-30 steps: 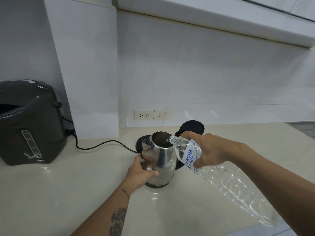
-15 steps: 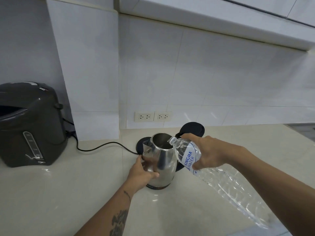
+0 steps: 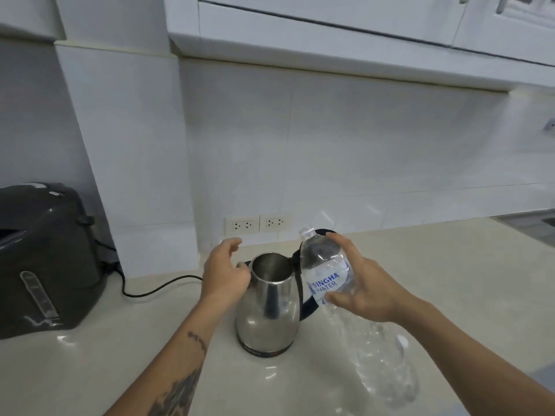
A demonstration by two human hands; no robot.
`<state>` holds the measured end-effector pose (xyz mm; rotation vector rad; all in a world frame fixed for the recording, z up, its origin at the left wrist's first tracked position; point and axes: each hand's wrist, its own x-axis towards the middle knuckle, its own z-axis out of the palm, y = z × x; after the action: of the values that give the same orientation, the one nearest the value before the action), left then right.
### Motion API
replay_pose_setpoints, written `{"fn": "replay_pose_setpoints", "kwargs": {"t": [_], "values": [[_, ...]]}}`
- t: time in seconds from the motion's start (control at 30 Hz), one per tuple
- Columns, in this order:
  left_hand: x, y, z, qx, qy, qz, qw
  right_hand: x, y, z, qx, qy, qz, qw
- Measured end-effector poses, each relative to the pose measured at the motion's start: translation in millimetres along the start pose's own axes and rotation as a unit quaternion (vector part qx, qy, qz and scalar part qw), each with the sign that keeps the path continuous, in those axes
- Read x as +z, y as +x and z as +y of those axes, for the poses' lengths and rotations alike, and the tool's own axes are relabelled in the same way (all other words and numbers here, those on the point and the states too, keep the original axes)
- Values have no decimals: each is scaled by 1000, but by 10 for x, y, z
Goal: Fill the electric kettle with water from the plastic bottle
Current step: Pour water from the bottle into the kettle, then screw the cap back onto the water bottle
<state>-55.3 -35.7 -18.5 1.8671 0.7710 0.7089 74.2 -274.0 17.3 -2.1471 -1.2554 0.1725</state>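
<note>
Counter: pale glossy worktop (image 3: pixel 90 370) under white wall tiles and cabinets.
Kettle: steel electric kettle (image 3: pixel 267 313) stands mid-counter, lid open; inside looks dark, water level unclear.
Bottle: clear plastic bottle (image 3: pixel 327 280), neck raised beside the kettle's rim, partly full.
Right hand: right hand (image 3: pixel 366 292) wrapped around the bottle.
Left hand: left hand (image 3: pixel 223 271) fingers loosely spread, beside the kettle's spout.
Around: dark water dispenser (image 3: pixel 45 259) far left; black cord (image 3: pixel 156 288) trailing; twin wall sockets (image 3: pixel 258 224) behind.

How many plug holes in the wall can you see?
2. Both wall outlets sit low on the white tiles behind the kettle: one outlet plate on the left and one right beside it. More may be hidden behind the dark water boiler.
</note>
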Motion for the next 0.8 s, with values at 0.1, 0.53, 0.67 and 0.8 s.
{"fn": "replay_pose_setpoints", "kwargs": {"t": [0.1, 0.53, 0.67, 0.8], "values": [[205, -8, 468, 123, 1, 2, 992, -192, -105, 198, 10, 86, 50, 995], [2053, 140, 1546, -138, -252, -329, 900, -845, 227, 1437, -8, 176, 164, 971], [2477, 243, 1547, -132, -258, -277, 916, -930, 373, 1874, 18, 203, 135, 970], [2802, 293, 1493, -139, -238, -232, 933, -914, 484, 2210, 44, 214, 106, 970]]}}
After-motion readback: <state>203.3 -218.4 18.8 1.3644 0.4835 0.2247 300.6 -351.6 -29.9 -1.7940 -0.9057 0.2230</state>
